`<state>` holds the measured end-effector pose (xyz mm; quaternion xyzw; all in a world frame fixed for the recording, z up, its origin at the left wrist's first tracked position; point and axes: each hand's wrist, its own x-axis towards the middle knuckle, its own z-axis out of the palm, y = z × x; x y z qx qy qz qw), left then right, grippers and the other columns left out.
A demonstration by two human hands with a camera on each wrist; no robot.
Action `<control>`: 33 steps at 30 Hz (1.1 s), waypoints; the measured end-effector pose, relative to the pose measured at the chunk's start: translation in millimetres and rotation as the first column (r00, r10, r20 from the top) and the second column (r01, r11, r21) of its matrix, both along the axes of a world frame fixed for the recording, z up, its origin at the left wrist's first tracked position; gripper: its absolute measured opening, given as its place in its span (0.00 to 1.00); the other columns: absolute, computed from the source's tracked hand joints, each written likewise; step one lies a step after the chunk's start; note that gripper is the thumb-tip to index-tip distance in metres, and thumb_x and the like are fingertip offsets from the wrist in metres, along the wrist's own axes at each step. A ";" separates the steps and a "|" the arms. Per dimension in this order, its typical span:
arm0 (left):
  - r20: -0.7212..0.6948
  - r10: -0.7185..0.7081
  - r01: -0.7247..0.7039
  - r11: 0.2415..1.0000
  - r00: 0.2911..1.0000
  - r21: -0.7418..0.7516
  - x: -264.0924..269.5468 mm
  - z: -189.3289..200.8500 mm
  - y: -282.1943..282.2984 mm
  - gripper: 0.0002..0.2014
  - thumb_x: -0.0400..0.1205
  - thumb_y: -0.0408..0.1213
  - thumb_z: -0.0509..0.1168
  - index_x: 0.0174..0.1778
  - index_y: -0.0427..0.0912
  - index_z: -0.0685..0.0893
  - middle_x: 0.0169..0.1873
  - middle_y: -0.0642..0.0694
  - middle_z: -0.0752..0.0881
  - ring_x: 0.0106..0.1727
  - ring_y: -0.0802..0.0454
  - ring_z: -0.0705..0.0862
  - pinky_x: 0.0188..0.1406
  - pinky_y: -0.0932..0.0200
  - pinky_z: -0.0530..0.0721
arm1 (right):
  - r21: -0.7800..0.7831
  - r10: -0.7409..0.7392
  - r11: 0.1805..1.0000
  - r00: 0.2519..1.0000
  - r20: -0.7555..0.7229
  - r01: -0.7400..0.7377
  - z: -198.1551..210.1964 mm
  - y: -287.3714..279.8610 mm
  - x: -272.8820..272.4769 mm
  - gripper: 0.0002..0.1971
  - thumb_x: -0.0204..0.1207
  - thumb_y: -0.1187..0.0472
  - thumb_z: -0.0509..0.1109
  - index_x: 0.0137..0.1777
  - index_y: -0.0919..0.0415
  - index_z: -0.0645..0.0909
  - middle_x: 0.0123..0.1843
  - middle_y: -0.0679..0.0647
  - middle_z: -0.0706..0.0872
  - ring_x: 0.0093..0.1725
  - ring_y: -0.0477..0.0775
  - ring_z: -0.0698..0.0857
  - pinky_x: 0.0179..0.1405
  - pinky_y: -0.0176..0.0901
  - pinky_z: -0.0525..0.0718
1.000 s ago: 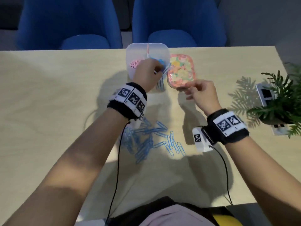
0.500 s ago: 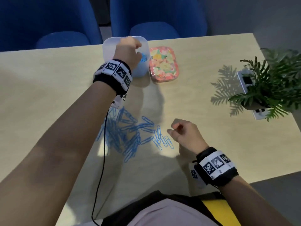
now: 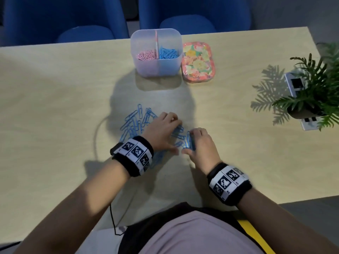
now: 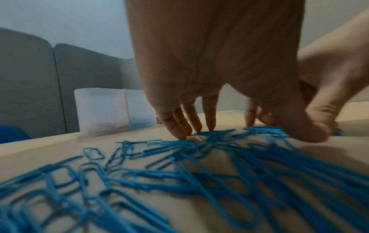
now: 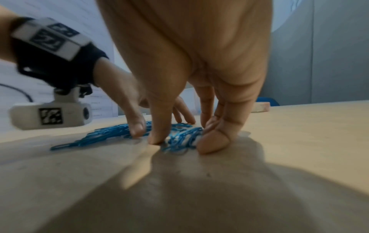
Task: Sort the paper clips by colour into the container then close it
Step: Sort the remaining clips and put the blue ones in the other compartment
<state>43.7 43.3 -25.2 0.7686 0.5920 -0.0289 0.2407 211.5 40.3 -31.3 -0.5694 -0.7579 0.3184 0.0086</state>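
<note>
A translucent two-part container stands at the table's far edge. Pink clips lie in its left part and blue clips in its right. Its flowered lid lies flat just right of it. A heap of blue paper clips is spread near me. My left hand rests on the heap's right side, its straight fingers pressing down on clips. To its right, my right hand pinches a small bunch of blue clips between thumb and fingers on the table.
A potted plant stands at the right edge on white marker cards. Blue chairs sit behind the table. A black cable hangs from my left wrist toward my lap.
My left hand came back from the container to the heap near me. My right hand slid left against the heap's right edge and closed round a few clips.
</note>
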 end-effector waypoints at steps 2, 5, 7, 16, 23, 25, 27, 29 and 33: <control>0.021 0.028 -0.028 0.999 0.999 0.022 7.1 -4.3 -3.9 0.34 0.67 0.52 0.75 0.68 0.43 0.76 0.64 0.44 0.75 0.63 0.43 0.73 0.64 0.52 0.75 | 0.045 0.014 0.999 1.000 -0.004 -0.014 0.6 0.7 -1.8 0.21 0.66 0.60 0.77 0.57 0.65 0.78 0.57 0.63 0.79 0.58 0.65 0.78 0.57 0.52 0.75; 0.150 0.062 -0.076 0.993 0.987 0.092 14.4 -9.4 -6.4 0.15 0.76 0.38 0.68 0.58 0.38 0.83 0.54 0.38 0.82 0.54 0.38 0.79 0.53 0.43 0.81 | 0.089 0.002 0.996 1.000 0.013 -0.003 0.9 5.5 -2.9 0.09 0.73 0.64 0.70 0.52 0.65 0.80 0.54 0.62 0.81 0.56 0.64 0.78 0.52 0.52 0.76; 0.166 0.084 -0.098 0.992 0.982 0.076 17.5 -12.1 -6.1 0.12 0.80 0.35 0.62 0.56 0.37 0.84 0.52 0.37 0.82 0.52 0.38 0.79 0.51 0.41 0.81 | 0.115 0.000 0.993 1.000 0.029 -0.003 1.8 8.0 -4.2 0.07 0.75 0.65 0.66 0.51 0.66 0.81 0.53 0.62 0.81 0.57 0.64 0.78 0.50 0.51 0.76; -0.023 0.139 -0.139 0.989 0.990 -0.038 24.4 -6.0 6.2 0.10 0.83 0.32 0.56 0.58 0.35 0.76 0.56 0.37 0.79 0.58 0.41 0.75 0.56 0.53 0.73 | -0.044 -0.051 0.997 0.994 0.094 0.055 5.7 23.8 -11.1 0.05 0.76 0.68 0.64 0.50 0.68 0.78 0.53 0.65 0.83 0.55 0.65 0.79 0.43 0.43 0.68; -0.310 -0.040 0.095 0.982 0.950 0.166 22.9 0.5 -3.3 0.07 0.67 0.32 0.62 0.29 0.47 0.84 0.27 0.52 0.82 0.25 0.56 0.78 0.24 0.66 0.75 | -0.090 0.063 0.995 0.990 0.124 -0.052 12.9 30.4 -9.7 0.03 0.75 0.68 0.64 0.47 0.67 0.77 0.49 0.65 0.85 0.50 0.66 0.82 0.43 0.49 0.75; -0.238 -0.021 0.082 0.965 0.971 0.250 18.5 -1.6 -9.4 0.06 0.66 0.29 0.71 0.36 0.43 0.85 0.31 0.49 0.84 0.29 0.54 0.81 0.26 0.65 0.77 | -0.187 0.035 0.982 0.996 0.084 -0.019 18.2 44.0 -10.0 0.04 0.73 0.68 0.66 0.38 0.62 0.76 0.44 0.63 0.84 0.45 0.63 0.82 0.41 0.46 0.78; -0.135 0.054 -0.029 0.984 0.989 0.178 11.2 -0.7 -9.4 0.10 0.76 0.27 0.67 0.53 0.38 0.81 0.45 0.43 0.84 0.45 0.47 0.83 0.42 0.59 0.81 | -0.242 -0.001 0.970 1.000 0.029 0.008 29.3 64.6 -14.3 0.11 0.72 0.68 0.68 0.30 0.59 0.73 0.35 0.57 0.80 0.37 0.57 0.79 0.33 0.34 0.76; -0.050 0.095 -0.088 0.987 0.994 0.132 2.1 -5.4 -6.6 0.11 0.84 0.30 0.57 0.61 0.38 0.76 0.53 0.41 0.82 0.54 0.44 0.80 0.52 0.51 0.82 | -0.228 -0.044 0.973 0.999 -0.022 0.038 47.4 91.7 -25.1 0.16 0.74 0.68 0.68 0.26 0.58 0.70 0.28 0.52 0.75 0.29 0.48 0.75 0.22 0.26 0.71; 0.102 0.209 -0.218 0.973 0.973 0.078 -2.7 -2.9 -4.8 0.12 0.85 0.35 0.56 0.61 0.37 0.79 0.54 0.39 0.85 0.56 0.40 0.82 0.56 0.45 0.81 | -0.157 -0.128 0.982 0.981 -0.147 0.105 82.3 157.9 -64.5 0.14 0.74 0.66 0.70 0.29 0.58 0.70 0.28 0.54 0.76 0.26 0.48 0.75 0.21 0.35 0.73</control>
